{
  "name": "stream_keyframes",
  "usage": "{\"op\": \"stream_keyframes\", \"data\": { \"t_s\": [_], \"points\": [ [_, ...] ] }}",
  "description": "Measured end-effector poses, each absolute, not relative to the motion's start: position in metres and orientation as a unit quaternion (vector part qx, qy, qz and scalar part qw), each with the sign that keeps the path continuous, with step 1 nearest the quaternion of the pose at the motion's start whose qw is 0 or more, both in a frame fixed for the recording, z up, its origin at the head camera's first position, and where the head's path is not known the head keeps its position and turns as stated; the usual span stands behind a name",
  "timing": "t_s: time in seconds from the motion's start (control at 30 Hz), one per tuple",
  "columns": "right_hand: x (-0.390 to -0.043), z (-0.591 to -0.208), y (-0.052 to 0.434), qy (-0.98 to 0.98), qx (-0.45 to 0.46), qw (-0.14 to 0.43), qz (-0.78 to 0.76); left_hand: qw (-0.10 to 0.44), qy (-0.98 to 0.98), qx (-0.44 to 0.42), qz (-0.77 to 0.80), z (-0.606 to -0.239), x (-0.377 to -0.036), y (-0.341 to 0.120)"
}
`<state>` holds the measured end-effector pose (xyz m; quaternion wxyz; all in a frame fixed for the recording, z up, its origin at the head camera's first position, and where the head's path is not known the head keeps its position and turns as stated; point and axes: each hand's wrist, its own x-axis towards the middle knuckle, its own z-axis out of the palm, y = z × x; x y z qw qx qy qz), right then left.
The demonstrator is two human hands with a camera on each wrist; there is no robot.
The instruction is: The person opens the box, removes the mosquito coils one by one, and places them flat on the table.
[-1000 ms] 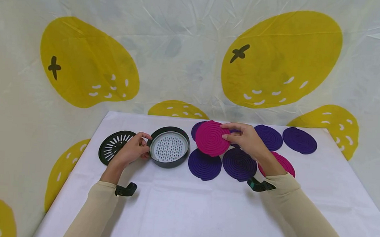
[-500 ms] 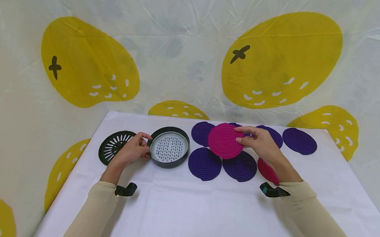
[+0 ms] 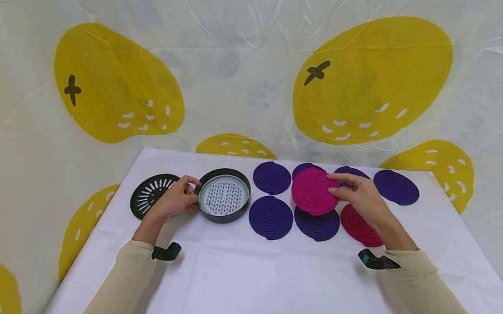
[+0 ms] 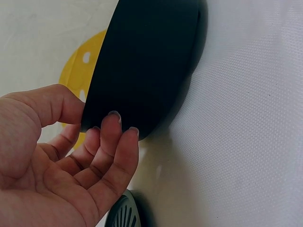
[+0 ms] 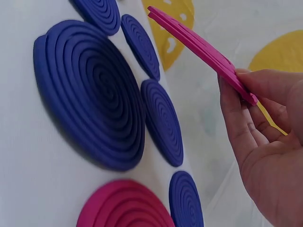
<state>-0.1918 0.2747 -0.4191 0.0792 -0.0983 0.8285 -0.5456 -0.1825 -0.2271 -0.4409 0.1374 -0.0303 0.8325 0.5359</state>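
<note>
My left hand [image 3: 180, 198] pinches the rim of a round dark container [image 3: 223, 218], with a thumb at its edge and fingertips against its outer wall [image 4: 147, 56]. A pale, dotted disc [image 3: 224, 196] shows inside the container. My right hand [image 3: 359, 195] holds a pink spiral-ridged round coaster [image 3: 314, 192] by its right edge, between thumb and fingers. In the right wrist view the held coaster [image 5: 199, 47] is tilted and raised off the table. It partly covers purple coasters behind and below it in the head view. A second pink coaster [image 3: 358, 226] lies below my right hand.
Several purple spiral coasters [image 3: 271, 218] lie in two rows on the white-covered table [image 3: 248, 281]. A black slotted disc [image 3: 145, 196] lies at the left, partly behind my left hand. A fabric sheet with yellow fruit shapes [image 3: 373, 80] hangs behind the table.
My right hand has carried the pink coaster rightward and slightly nearer, uncovering the purple coaster at the back left. The left hand and container stay in place.
</note>
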Motion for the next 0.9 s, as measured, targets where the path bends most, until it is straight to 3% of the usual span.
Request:
{"op": "stream_keyframes", "data": {
  "t_s": [0.9],
  "points": [
    [-0.178,-0.435,0.342,0.841,-0.03,0.057,-0.537,0.135,0.837,-0.037,0.53,-0.443,-0.183,-0.226]
  ]
}}
